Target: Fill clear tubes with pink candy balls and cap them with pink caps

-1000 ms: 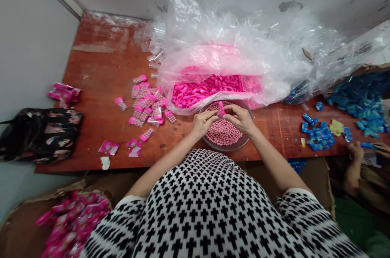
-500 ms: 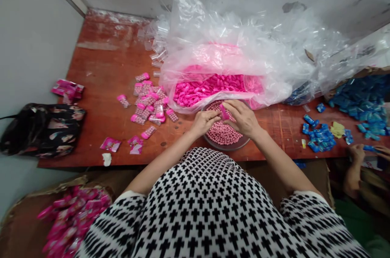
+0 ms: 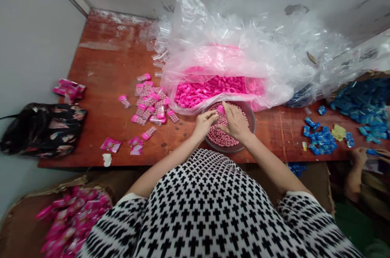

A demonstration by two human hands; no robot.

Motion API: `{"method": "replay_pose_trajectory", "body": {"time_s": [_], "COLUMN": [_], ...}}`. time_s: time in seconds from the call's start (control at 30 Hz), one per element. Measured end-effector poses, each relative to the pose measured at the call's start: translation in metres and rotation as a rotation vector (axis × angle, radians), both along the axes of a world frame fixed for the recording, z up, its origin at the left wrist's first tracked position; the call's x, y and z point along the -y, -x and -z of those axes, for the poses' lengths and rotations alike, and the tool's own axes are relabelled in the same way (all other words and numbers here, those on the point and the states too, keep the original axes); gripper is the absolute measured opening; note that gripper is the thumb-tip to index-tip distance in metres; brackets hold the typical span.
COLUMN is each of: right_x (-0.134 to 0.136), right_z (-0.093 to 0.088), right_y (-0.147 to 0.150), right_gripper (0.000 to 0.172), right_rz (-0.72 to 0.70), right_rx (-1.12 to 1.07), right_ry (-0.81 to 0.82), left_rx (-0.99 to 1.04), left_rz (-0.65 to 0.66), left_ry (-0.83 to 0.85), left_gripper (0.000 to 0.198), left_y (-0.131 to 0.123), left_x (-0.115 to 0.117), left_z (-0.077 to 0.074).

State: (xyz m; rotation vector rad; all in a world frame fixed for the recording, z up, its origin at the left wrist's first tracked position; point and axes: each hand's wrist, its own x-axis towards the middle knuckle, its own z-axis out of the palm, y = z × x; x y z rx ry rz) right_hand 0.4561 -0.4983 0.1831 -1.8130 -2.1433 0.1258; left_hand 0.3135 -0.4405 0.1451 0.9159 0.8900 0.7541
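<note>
Over a round bowl (image 3: 253, 126) of small pink balls (image 3: 224, 138), my two hands meet. My left hand (image 3: 203, 124) is closed, thumb and fingers pinching a small clear bottle mostly hidden by the fingers. My right hand (image 3: 236, 123) grips the pink cap (image 3: 220, 109) at the bottle's top end. Left of the bowl lies a pile of clear bottles (image 3: 152, 101) with pink caps and pink balls inside. Just behind the bowl, an open plastic bag (image 3: 213, 57) holds many loose pink caps (image 3: 198, 92).
Clear empty tubes (image 3: 160, 48) lie behind the pile. Pink packets (image 3: 111, 144) and a dark patterned bag (image 3: 61, 128) are at left. A box of pink packets (image 3: 76, 217) stands below. At right are blue pieces (image 3: 323, 140) and another person's hands (image 3: 359, 156).
The pink cap has come up against my left fingers, brought there by my right hand. My hands are closer together, and the right one has shifted slightly left.
</note>
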Motion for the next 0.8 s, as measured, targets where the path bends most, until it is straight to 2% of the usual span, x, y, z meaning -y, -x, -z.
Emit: {"method": "replay_pose_trajectory", "body": {"time_s": [0.27, 0.4, 0.47, 0.53, 0.63, 0.73, 0.8], "right_x": [-0.007, -0.009, -0.009, -0.010, -0.017, -0.027, -0.035], "right_z": [0.012, 0.010, 0.009, 0.011, 0.022, 0.033, 0.034], "right_y": [0.004, 0.004, 0.006, 0.009, 0.013, 0.018, 0.020], "right_gripper": [0.071, 0.072, 0.078, 0.084, 0.075, 0.064, 0.059], "right_rz": [0.075, -0.010, -0.085, -0.111, -0.056, -0.069, -0.090], "right_rx": [-0.006, -0.054, -0.080, -0.106, -0.181, -0.263, -0.307], "right_ry": [0.038, 0.051, 0.029, 0.007, -0.039, -0.025, 0.011], "left_rx": [0.020, 0.006, -0.031, -0.114, -0.366, -0.604, -0.735], "left_rz": [-0.059, -0.038, -0.042, -0.077, -0.195, -0.238, -0.240], "left_ry": [0.047, 0.077, 0.032, -0.064, -0.226, -0.290, -0.323], "left_gripper": [0.024, 0.028, 0.029, 0.029, 0.029, 0.027, 0.024], "left_y": [-0.007, -0.003, 0.007, 0.026, 0.072, 0.124, 0.150], "left_x": [0.003, 0.005, 0.001, -0.007, -0.024, -0.041, -0.050], "left_z": [0.003, 0.003, 0.000, -0.001, 0.004, 0.020, 0.032]}}
